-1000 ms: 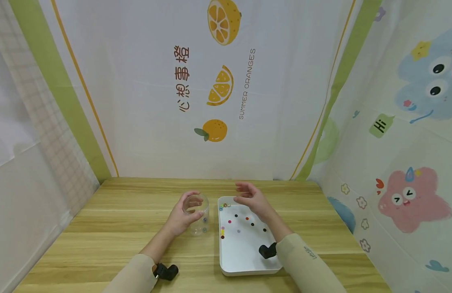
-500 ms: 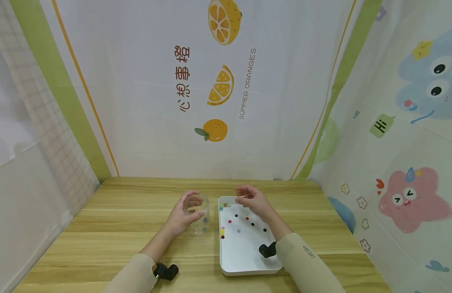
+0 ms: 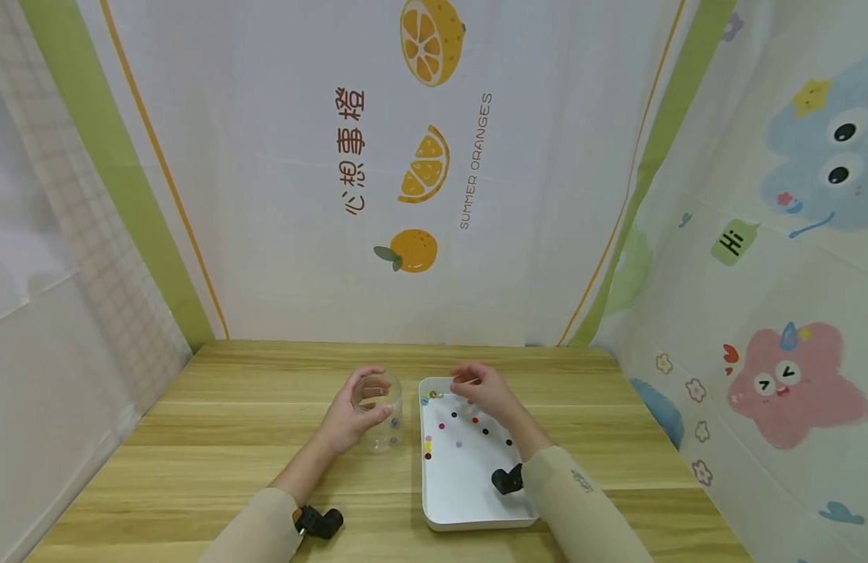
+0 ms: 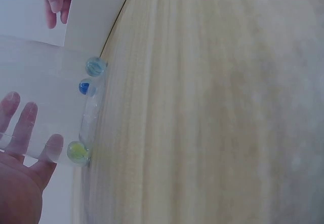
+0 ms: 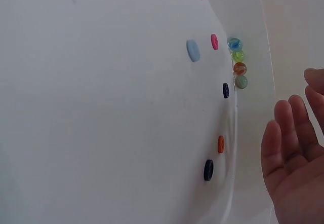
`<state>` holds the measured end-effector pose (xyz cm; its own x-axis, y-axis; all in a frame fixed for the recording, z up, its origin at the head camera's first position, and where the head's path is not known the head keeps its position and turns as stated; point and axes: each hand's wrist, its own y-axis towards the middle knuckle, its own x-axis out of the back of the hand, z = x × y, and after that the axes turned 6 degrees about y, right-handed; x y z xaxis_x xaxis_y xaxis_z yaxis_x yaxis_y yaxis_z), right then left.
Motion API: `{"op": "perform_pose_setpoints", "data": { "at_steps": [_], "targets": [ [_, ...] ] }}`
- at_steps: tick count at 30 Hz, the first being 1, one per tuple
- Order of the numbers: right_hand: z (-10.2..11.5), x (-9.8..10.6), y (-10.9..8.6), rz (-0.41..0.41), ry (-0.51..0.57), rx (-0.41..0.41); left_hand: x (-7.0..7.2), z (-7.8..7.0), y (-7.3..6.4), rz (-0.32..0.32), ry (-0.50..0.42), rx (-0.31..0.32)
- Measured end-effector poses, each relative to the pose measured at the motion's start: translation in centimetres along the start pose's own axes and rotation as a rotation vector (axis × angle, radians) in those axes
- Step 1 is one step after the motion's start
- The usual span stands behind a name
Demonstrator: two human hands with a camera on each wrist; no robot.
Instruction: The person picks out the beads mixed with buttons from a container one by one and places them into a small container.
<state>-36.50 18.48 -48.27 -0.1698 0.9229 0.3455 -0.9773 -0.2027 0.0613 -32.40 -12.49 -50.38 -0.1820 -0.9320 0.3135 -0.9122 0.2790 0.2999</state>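
My left hand (image 3: 341,422) grips a clear cup (image 3: 381,439) that stands upright on the table, left of the white tray (image 3: 453,508). Through its wall, the left wrist view shows a pale blue marble (image 4: 95,66), a blue marble (image 4: 85,87) and a yellow-green marble (image 4: 77,152) at the bottom. Over the tray's far end hovers my right hand (image 3: 486,395), its fingers loosely bent. In the right wrist view nothing shows between its visible fingers; thumb and index finger are partly cut off. Several marbles (image 5: 239,68) lie in a row along the tray's wall, close to these fingers.
Flat buttons of several colours lie scattered over the tray floor, among them a light blue button (image 5: 193,50) and a black button (image 5: 208,170). The wooden table (image 3: 216,438) extends around the tray. A white printed curtain (image 3: 286,274) hangs behind the table's far edge.
My right hand has lowered slightly over the far end of the tray, its fingers drawing closer together, and its forearm has shifted a little left. The left hand and cup have stayed put.
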Motion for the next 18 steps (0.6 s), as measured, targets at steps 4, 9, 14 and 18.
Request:
{"op": "perform_pose_setpoints", "data": {
  "at_steps": [4, 9, 14, 18],
  "targets": [
    [-0.1, -0.4, 0.3, 0.008, -0.035, -0.016, 0.0, 0.0, 0.0, -0.003, 0.0, 0.003],
    [-0.2, -0.8, 0.6, 0.008, -0.066, -0.057, 0.0, -0.1, 0.0, -0.002, -0.002, 0.01],
    [-0.4, -1.2, 0.7, 0.012, -0.081, -0.069, 0.1, -0.2, -0.1, 0.0, -0.001, 0.004],
    [-0.6, -1.6, 0.8, 0.001, -0.095, -0.092, 0.1, -0.2, -0.1, 0.001, 0.001, -0.004]
  ]
}}
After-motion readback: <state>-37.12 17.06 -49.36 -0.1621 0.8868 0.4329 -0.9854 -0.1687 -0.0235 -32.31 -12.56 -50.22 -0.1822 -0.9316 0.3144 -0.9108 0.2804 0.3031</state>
